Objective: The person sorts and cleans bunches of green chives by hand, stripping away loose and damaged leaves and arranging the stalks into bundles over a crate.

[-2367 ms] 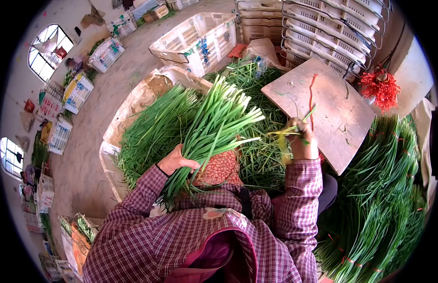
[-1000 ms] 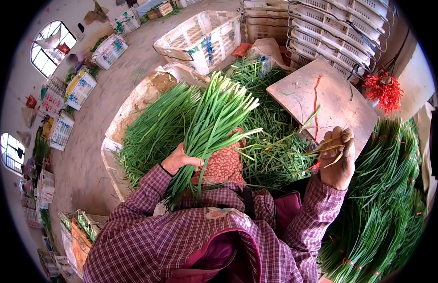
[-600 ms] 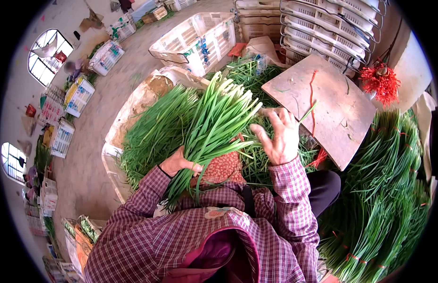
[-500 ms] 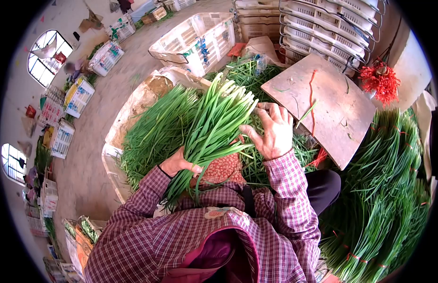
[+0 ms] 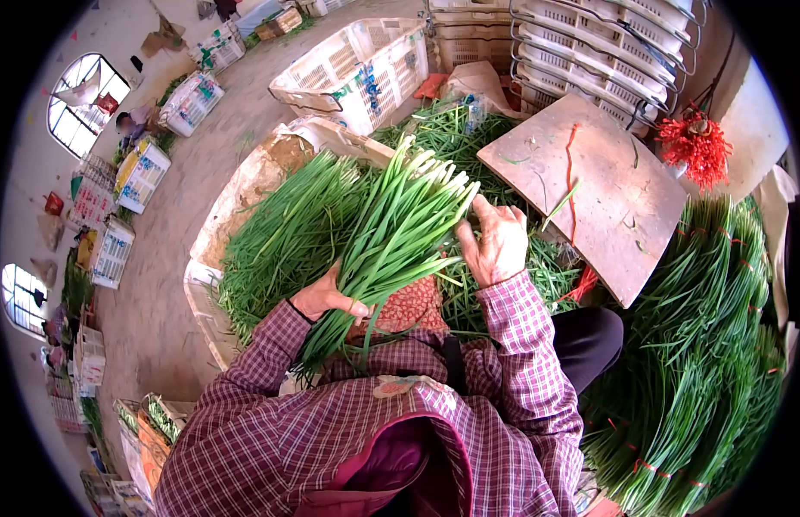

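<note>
A thick bunch of garlic chives [image 5: 391, 224] slants upward across my lap, its pale cut ends at the upper right. My left hand [image 5: 324, 297] is wrapped round the lower, leafy part, with the thumb across the front. Beside the pale ends is my right hand [image 5: 496, 246]. Its thumb and index finger are apart at the edge of the bunch, and the other fingers are bent. I see nothing held in it. Behind the bunch, more loose chives [image 5: 279, 233] lie in a lined crate [image 5: 212, 250].
A flat board [image 5: 602, 194] with a red tie on it lies at the right. Tied chive bundles [image 5: 684, 345] are heaped beyond it, below hanging red ties [image 5: 694, 151]. An open white crate [image 5: 357, 73] and stacked crates [image 5: 594, 56] stand ahead. Scattered chives [image 5: 452, 133] lie between.
My right hand has turned, and its fingers are more bent than before. The upper end of the bunch has shifted slightly right, while my left hand keeps its hold.
</note>
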A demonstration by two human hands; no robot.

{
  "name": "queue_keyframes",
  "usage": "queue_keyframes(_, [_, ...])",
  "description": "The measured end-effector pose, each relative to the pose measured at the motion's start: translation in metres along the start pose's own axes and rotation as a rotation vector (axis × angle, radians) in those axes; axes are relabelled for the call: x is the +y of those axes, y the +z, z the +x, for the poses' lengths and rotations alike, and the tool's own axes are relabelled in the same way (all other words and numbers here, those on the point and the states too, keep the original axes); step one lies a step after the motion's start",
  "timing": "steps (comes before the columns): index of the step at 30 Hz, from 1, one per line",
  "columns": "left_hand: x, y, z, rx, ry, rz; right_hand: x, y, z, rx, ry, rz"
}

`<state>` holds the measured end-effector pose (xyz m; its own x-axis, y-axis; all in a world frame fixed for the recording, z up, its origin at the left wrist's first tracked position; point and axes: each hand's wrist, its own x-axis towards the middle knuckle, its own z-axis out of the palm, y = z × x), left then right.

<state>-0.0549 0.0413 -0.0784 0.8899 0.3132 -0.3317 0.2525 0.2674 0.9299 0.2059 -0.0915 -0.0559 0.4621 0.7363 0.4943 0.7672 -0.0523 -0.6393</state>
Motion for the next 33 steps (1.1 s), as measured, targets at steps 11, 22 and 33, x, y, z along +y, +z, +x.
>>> queue_keyframes(11, [-0.009, -0.020, -0.020, 0.040, -0.046, -0.030, 0.118, -0.079, 0.009, 0.542, 0.242, -0.330])
queue_keyframes(22, [0.002, -0.007, -0.016, 0.029, 0.019, 0.002, 0.022, -0.045, -0.010, 0.035, 0.075, 0.028])
queue_keyframes(33, [0.004, 0.004, -0.014, -0.003, 0.016, -0.010, 0.027, 0.002, -0.010, -0.438, 0.342, 0.736])
